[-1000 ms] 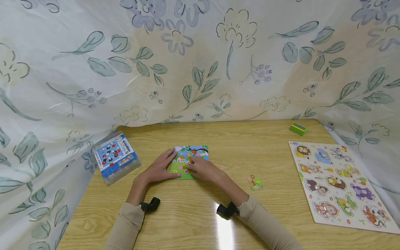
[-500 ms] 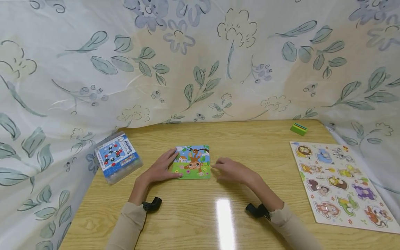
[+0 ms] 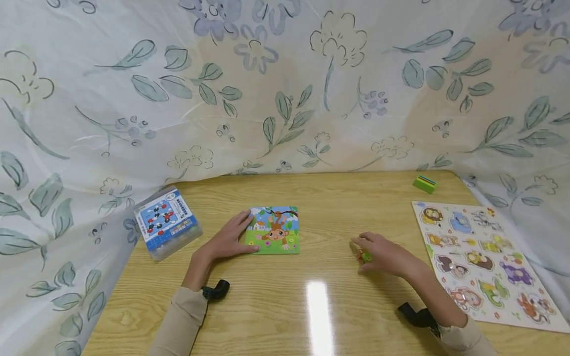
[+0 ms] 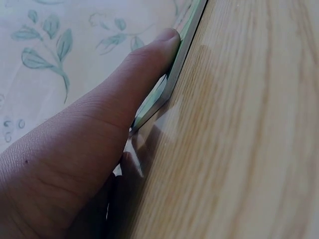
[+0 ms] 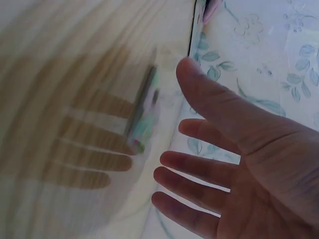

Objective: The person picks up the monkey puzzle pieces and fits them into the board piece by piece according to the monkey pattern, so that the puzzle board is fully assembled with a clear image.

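A square jigsaw puzzle (image 3: pixel 276 230) with a monkey hanging from a branch lies flat on the table. My left hand (image 3: pixel 229 238) rests at its left side, the straight thumb (image 4: pixel 149 55) on its near edge and the fingers at its upper left. To the right, my right hand (image 3: pixel 383 254) hovers over a loose puzzle piece (image 3: pixel 366 255) in green and brown, which it partly covers. The right wrist view has that piece (image 5: pixel 144 117) lying on the table, apart from the spread, nearly straight fingers (image 5: pixel 199 186).
A clear box with a blue molecule-model label (image 3: pixel 166 222) stands at the left. At the right lies a white animal peg board (image 3: pixel 445 291), with a small green block (image 3: pixel 424 184) behind it. A flowered cloth (image 3: pixel 285 138) hangs behind the table.
My right hand has left the puzzle and moved right, to above the loose piece. The monkey picture is now uncovered. My left hand stays at the puzzle's left side.
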Demonstrator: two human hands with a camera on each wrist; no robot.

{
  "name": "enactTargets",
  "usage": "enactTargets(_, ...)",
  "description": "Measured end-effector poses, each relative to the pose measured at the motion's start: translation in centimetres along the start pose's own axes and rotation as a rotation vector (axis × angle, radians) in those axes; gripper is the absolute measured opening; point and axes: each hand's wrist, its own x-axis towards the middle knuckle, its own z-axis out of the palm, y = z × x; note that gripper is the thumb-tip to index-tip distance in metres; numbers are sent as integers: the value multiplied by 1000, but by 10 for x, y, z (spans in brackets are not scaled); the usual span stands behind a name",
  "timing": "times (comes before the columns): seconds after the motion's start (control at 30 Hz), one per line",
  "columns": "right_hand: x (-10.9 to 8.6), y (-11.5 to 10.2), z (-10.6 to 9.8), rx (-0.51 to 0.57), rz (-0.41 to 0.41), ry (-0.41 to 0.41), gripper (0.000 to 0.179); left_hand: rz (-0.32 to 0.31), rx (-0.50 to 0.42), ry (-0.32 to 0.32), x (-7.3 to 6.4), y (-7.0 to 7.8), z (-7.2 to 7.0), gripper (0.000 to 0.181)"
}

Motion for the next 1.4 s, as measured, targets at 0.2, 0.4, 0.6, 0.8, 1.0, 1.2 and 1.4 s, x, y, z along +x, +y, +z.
enactTargets(0.2, -11, 16, 1, 10, -11, -12, 74, 1, 6, 1, 1, -1, 0, 99)
enactTargets(0.4, -10, 21, -2, 16, -23, -5, 65, -2, -3, 6, 0, 0, 0, 99)
enactTargets(0.6, -10, 23, 0, 16, -53, -28, 54, -11, -15, 0, -1, 2, 1, 99)
enactTargets(0.8, -9, 24, 2, 0, -80, -10, 46, -2, -8, 3, -1, 1, 1, 98)
enactTargets(1.0, -9, 24, 3, 11, -86, 5, 42, 2, -9, 3, 0, 0, 0, 99)
enactTargets(1.2, -8, 24, 5, 49, -59, -2, 43, 8, 0, 8, 0, 0, -1, 99)
enactTargets(1.4, -7, 23, 5, 76, -39, -24, 49, 2, -6, 3, 0, 0, -1, 99)
